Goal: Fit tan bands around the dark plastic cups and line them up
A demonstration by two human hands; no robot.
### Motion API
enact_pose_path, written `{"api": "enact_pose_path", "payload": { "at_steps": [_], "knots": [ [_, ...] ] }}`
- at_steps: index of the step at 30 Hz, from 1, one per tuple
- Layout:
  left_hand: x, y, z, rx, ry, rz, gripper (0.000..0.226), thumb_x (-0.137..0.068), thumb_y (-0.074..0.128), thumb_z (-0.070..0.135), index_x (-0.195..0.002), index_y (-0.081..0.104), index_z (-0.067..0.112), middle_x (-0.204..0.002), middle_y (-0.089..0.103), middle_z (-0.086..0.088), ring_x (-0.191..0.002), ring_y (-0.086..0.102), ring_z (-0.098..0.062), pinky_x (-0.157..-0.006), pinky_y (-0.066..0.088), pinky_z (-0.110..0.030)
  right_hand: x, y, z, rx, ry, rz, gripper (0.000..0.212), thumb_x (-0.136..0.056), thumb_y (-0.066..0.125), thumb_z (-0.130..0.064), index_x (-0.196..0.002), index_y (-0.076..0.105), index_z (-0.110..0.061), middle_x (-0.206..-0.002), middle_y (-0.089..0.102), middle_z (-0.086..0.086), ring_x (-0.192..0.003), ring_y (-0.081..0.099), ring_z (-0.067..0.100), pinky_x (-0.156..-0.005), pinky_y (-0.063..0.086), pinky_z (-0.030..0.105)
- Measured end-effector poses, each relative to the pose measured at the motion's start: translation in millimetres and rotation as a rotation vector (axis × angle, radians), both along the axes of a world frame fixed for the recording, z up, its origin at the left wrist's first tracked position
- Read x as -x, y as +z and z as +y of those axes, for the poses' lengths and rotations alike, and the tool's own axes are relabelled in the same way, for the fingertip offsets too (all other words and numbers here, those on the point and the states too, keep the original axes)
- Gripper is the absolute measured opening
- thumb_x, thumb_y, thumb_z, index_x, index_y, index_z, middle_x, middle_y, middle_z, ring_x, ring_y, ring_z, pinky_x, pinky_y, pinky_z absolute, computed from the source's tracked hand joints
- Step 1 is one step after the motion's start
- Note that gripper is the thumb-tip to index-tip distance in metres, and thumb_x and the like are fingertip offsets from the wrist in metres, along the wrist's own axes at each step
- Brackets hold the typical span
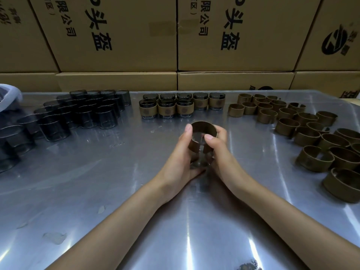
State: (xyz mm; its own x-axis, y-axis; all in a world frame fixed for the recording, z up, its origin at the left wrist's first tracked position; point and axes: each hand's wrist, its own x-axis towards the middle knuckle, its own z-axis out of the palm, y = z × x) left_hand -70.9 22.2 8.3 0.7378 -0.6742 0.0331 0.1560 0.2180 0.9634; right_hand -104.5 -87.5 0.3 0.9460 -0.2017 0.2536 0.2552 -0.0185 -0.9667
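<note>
In the middle of the metal table, both my hands hold one dark see-through cup point(198, 162) with a tan band point(204, 127) around its upper part. My left hand point(180, 158) curls round the cup's left side, thumb on the band's rim. My right hand point(218, 151) grips the right side, thumb over the band's front. The band's split ends point(200, 150) show at the front. Bare dark cups point(81, 114) crowd the far left. Several banded cups point(183, 106) stand in rows at the far centre. Loose tan bands point(303, 129) spread over the right.
Stacked cardboard boxes point(175, 36) wall off the back of the table. A plastic bag or tub point(9, 98) sits at the far left edge. The shiny metal table point(97, 182) reflects light near me.
</note>
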Motion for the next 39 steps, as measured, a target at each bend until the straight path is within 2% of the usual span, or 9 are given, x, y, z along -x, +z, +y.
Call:
{"api": "enact_pose_path", "payload": {
  "at_steps": [4,9,17,19,25,28,32,36,39],
  "knots": [
    [0,1,2,0.022,0.014,0.047,0.067,-0.086,0.050,0.060,-0.137,0.049,0.017,-0.139,0.052,-0.019,-0.123,0.057,-0.029,-0.105,0.044,-0.051,4,-2,-5,-0.027,0.051,-0.012,0.049,-0.077,0.054,-0.045,-0.118,0.040,-0.023,-0.130,0.053,0.013,-0.117,0.058,0.023,-0.105,0.043,0.050],
    [0,1,-1,0.030,0.074,0.011,0.063,-0.083,0.053,0.056,-0.133,0.053,0.017,-0.135,0.057,-0.012,-0.121,0.060,-0.025,-0.104,0.047,-0.047,5,2,-7,-0.074,0.070,-0.101,0.036,-0.079,0.048,-0.028,-0.113,0.039,-0.026,-0.116,0.049,0.002,-0.103,0.057,0.009,-0.083,0.052,0.029],
    [5,2,-4,0.045,0.159,-0.061,0.068,-0.084,0.044,0.059,-0.134,0.051,0.013,-0.129,0.062,-0.011,-0.116,0.063,-0.023,-0.094,0.053,-0.048,8,8,-3,-0.175,0.043,-0.158,0.054,-0.078,0.048,-0.025,-0.131,0.033,-0.026,-0.106,0.061,-0.004,-0.098,0.063,0.007,-0.084,0.054,0.028],
    [6,2,-4,0.057,0.168,-0.071,0.069,-0.084,0.044,0.060,-0.134,0.050,0.013,-0.128,0.063,-0.011,-0.115,0.063,-0.024,-0.094,0.052,-0.051,9,11,0,-0.209,0.031,-0.166,0.057,-0.078,0.048,-0.026,-0.133,0.031,-0.026,-0.110,0.060,0.003,-0.100,0.062,0.012,-0.080,0.053,0.026],
    [10,4,-5,0.115,0.156,-0.038,0.067,-0.083,0.041,0.062,-0.130,0.056,0.016,-0.121,0.068,-0.005,-0.111,0.066,-0.020,-0.082,0.056,-0.039,16,18,5,-0.246,0.018,-0.148,0.062,-0.078,0.050,-0.029,-0.137,0.029,-0.026,-0.127,0.055,0.024,-0.108,0.062,0.023,-0.085,0.052,0.032],
    [11,7,-5,0.151,0.143,-0.007,0.068,-0.082,0.041,0.061,-0.130,0.056,0.014,-0.119,0.069,-0.006,-0.109,0.067,-0.020,-0.073,0.056,-0.035,17,19,5,-0.265,0.011,-0.157,0.061,-0.079,0.050,-0.029,-0.137,0.031,-0.026,-0.125,0.057,0.022,-0.106,0.063,0.022,-0.087,0.052,0.034],
    [13,9,-5,0.163,0.143,0.011,0.069,-0.082,0.041,0.062,-0.131,0.055,0.014,-0.118,0.069,-0.006,-0.105,0.068,-0.019,-0.067,0.055,-0.031,18,19,5,-0.273,-0.004,-0.170,0.057,-0.080,0.049,-0.030,-0.134,0.034,-0.025,-0.111,0.063,0.012,-0.100,0.065,0.019,-0.087,0.052,0.034],
    [12,8,-4,0.155,0.148,0.043,0.057,-0.091,0.038,0.061,-0.120,0.064,0.020,-0.115,0.071,-0.003,-0.105,0.068,-0.020,-0.066,0.055,-0.031,18,19,4,-0.306,-0.016,-0.181,0.053,-0.079,0.050,-0.029,-0.131,0.038,-0.026,-0.097,0.067,0.001,-0.090,0.067,0.011,-0.077,0.053,0.026],
    [12,9,-3,0.150,0.146,0.070,0.058,-0.083,0.042,0.061,-0.117,0.066,0.021,-0.114,0.072,-0.003,-0.103,0.069,-0.020,-0.063,0.056,-0.030,19,19,5,-0.332,-0.007,-0.175,0.052,-0.079,0.050,-0.027,-0.129,0.039,-0.028,-0.099,0.065,0.003,-0.088,0.066,0.010,-0.075,0.054,0.025]
  ]
}}
